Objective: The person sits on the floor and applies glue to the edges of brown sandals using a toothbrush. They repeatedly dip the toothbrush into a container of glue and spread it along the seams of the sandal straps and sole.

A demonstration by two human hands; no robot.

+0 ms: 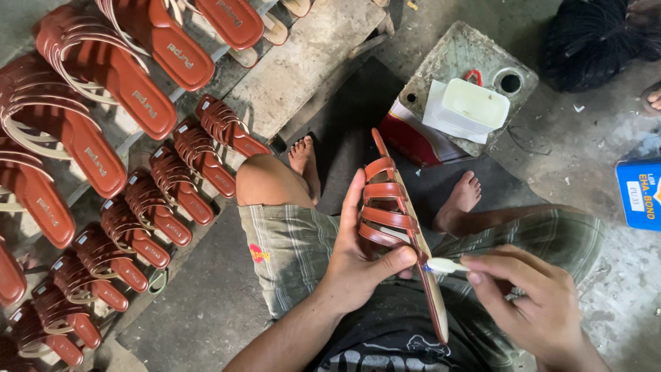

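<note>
Seated person, bare feet on floor, viewed from above. Left hand (354, 265) closed around a brown strappy sandal (394, 213), fingers behind the straps, thumb pressed on the near side; sandal held on edge over the lap, toe end pointing away, heel end toward the body. Right hand (533, 296) pinches a small white brush (444, 265) between thumb and fingertips; brush tip touches the sandal's edge just beside the left thumb. Ahead, beyond the feet: a grey metal can (468, 58) lying flat, with a white tub (475, 105) resting on top. Blue box (639, 193) at right edge, on the concrete floor (592, 151). To the left: rows of matching brown sandals (165, 200) set side by side on wooden racks; larger red-brown soles (103, 89) lined up further out.
</note>
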